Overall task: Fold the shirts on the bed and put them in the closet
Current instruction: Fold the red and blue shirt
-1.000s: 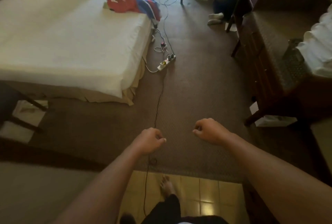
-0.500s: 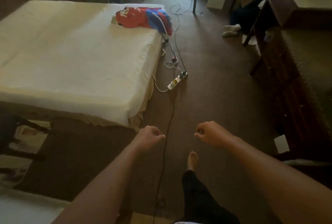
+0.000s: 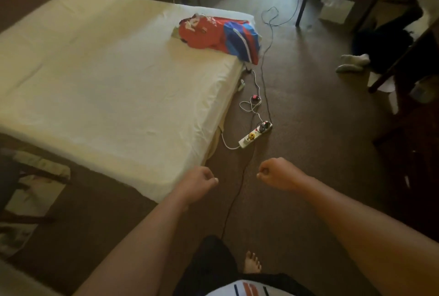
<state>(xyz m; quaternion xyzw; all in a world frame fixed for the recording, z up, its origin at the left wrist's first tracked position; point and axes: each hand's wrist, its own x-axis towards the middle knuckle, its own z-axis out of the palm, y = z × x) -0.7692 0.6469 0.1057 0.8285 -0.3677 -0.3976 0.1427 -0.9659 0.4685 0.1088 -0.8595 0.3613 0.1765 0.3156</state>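
Nearest to you, your bare foot (image 3: 253,262) stands on the brown carpet (image 3: 308,129), below a dark trouser leg (image 3: 213,257). Both forearms extend forward over the floor.

Your left hand (image 3: 198,183) is curled into a loose fist and holds nothing; it hovers just past the near corner of the bed (image 3: 107,87). Your right hand (image 3: 276,173) is likewise curled closed and empty, held level with the left. The two hands are apart, with a thin black cable (image 3: 234,197) running along the carpet between them.

Beyond the hands, a white power strip (image 3: 255,134) lies on the carpet close to the bed's right edge, with plugs seated in it. A white cord (image 3: 250,105) loops from the strip area toward the bed side, and a small red item (image 3: 255,97) lies beside that loop.

The bed carries a plain pale sheet. The shirts (image 3: 218,35) lie in a crumpled red, blue and white heap at the bed's far right corner, with one part draped over the edge. They are unfolded and well apart from both hands.

Farther right, a pair of white-socked feet (image 3: 352,62) rests on the carpet beside dark wooden furniture (image 3: 408,153). At the far end of the room, a white box (image 3: 336,9) sits on the floor near a dark furniture leg (image 3: 301,8).
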